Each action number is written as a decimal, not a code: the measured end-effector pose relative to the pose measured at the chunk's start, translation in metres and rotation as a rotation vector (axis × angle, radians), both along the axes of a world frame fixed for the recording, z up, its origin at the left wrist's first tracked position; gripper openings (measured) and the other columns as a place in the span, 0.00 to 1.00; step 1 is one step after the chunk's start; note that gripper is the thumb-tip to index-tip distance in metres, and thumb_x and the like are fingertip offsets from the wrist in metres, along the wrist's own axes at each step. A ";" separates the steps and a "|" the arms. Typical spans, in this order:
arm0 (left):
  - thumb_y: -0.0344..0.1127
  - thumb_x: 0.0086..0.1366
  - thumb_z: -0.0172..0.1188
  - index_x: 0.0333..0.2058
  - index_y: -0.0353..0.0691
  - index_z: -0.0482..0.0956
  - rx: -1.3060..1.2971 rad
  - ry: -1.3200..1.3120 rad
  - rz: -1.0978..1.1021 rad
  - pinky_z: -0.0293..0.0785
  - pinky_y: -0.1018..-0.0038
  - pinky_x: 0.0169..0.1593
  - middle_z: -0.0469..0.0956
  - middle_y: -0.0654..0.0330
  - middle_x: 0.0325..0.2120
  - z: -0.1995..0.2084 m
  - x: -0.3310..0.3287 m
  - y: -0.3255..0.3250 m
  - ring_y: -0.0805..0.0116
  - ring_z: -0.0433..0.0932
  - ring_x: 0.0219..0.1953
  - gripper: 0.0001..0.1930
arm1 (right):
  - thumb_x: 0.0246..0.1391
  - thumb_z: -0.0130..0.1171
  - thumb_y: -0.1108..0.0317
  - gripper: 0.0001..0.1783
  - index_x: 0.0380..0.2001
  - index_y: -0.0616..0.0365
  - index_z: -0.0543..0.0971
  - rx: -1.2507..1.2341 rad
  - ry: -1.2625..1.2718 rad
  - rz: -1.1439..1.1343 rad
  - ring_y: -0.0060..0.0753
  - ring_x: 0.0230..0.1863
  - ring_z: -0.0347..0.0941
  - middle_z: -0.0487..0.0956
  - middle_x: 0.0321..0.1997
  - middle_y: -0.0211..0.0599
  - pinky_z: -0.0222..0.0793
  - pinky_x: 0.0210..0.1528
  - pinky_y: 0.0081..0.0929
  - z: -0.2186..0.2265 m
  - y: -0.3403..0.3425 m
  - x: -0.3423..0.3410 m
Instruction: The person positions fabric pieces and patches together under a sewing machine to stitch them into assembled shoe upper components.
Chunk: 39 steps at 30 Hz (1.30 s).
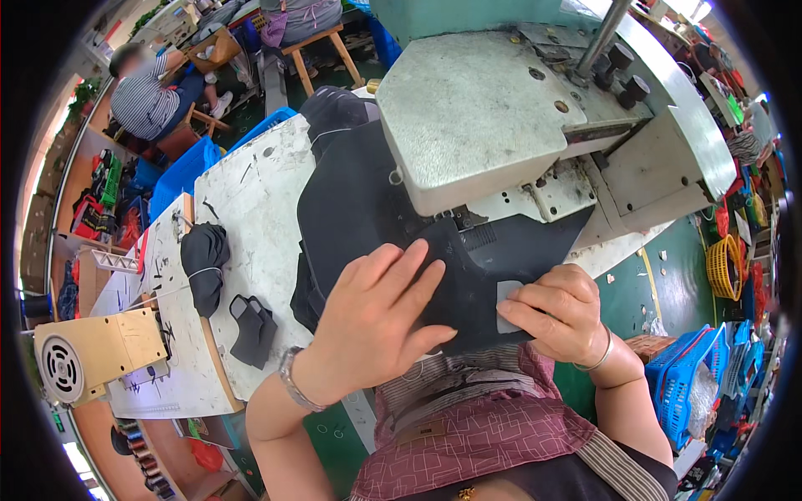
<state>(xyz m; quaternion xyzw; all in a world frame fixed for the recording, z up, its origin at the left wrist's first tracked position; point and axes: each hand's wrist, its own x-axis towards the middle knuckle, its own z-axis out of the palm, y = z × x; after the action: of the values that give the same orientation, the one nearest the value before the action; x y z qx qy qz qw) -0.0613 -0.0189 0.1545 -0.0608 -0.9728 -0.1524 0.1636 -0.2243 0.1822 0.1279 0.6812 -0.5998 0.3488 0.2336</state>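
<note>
A large piece of black fabric (351, 200) spreads over the bed of an industrial sewing machine (476, 108), partly under its pale metal head. My left hand (376, 309) lies on a folded layer of this fabric, fingers stretched out and thumb spread, pressing it flat. At the fabric's near right edge my right hand (555, 313) pinches the cloth between thumb and fingers. Beside those fingertips a small grey patch (507, 306) shows on the black cloth. The machine's head hides whatever fabric lies beneath it.
On the white worktable (259, 179) to the left lie a tied black bundle (205, 263) and a small black cut piece (252, 330). A beige motor unit (100, 355) stands at far left. Blue crates (685, 376) stand at right. Another person (150, 96) sits at the far left.
</note>
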 end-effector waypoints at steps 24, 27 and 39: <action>0.38 0.55 0.65 0.57 0.34 0.71 -0.094 -0.033 0.267 0.64 0.58 0.56 0.71 0.48 0.58 -0.007 -0.019 0.024 0.48 0.67 0.57 0.31 | 0.31 0.61 0.72 0.20 0.36 0.55 0.82 0.075 -0.149 0.053 0.31 0.31 0.73 0.81 0.40 0.35 0.67 0.33 0.27 -0.007 -0.016 -0.028; 0.38 0.55 0.65 0.56 0.35 0.71 -0.086 -0.040 0.250 0.64 0.60 0.54 0.71 0.49 0.58 -0.006 -0.016 0.024 0.50 0.68 0.55 0.30 | 0.31 0.61 0.74 0.20 0.36 0.57 0.82 0.072 -0.170 0.107 0.34 0.35 0.76 0.81 0.41 0.37 0.70 0.35 0.29 -0.008 -0.015 -0.029; 0.39 0.52 0.66 0.55 0.34 0.71 -0.172 -0.024 0.248 0.64 0.63 0.47 0.72 0.49 0.55 -0.005 -0.020 0.026 0.54 0.67 0.51 0.31 | 0.33 0.62 0.76 0.19 0.36 0.58 0.81 0.055 -0.205 0.128 0.38 0.36 0.76 0.81 0.41 0.40 0.75 0.36 0.31 -0.011 -0.015 -0.030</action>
<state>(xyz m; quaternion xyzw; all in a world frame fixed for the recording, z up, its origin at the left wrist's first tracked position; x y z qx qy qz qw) -0.0812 0.0074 0.1496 0.0478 -0.9842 -0.0477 0.1634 -0.2548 0.1667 0.1170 0.6852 -0.5850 0.4141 0.1294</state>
